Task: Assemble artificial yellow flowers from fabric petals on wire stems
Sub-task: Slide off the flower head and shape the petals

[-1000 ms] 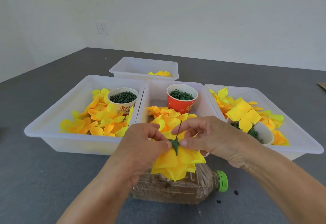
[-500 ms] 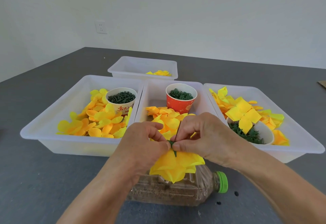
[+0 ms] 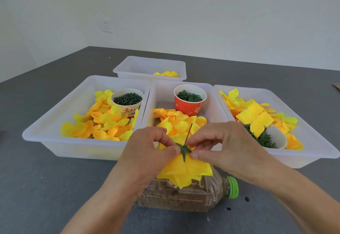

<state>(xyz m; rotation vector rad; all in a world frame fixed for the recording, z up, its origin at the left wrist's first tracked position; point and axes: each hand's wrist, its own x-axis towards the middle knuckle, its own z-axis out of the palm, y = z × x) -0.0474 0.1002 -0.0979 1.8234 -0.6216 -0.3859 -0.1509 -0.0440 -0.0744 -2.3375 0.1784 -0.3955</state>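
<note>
Far left, a translucent white plastic tray (image 3: 55, 123) held loose yellow-orange fabric petals (image 3: 103, 125) and a white paper cup of dark green bits (image 3: 127, 99). Next right, the middle tray (image 3: 217, 108) carried more petals and a red paper cup of green rings (image 3: 189, 99). In front of it, the left hand (image 3: 147, 152) pinched the left edge of a green star-shaped plastic calyx (image 3: 184, 149), thumb and forefinger closed on it. The calyx sat on a thin dark wire stem (image 3: 188, 134) that pointed up and away, pressed against the back of the half-built yellow fabric flower (image 3: 184, 172), which hung face-down above a clear plastic bottle with a green cap (image 3: 211, 191) lying on the grey table (image 3: 36, 187). The right hand (image 3: 220, 147) pinched the calyx's right side; whether it also gripped the wire was probably hidden by the fingers. Risk noted: uneven pushing could tilt the calyx or bend the wire, and a loosened pinch could let the petal layers slide apart. Far right, a third tray (image 3: 312, 151) held squarer yellow petals (image 3: 255, 117).
</note>
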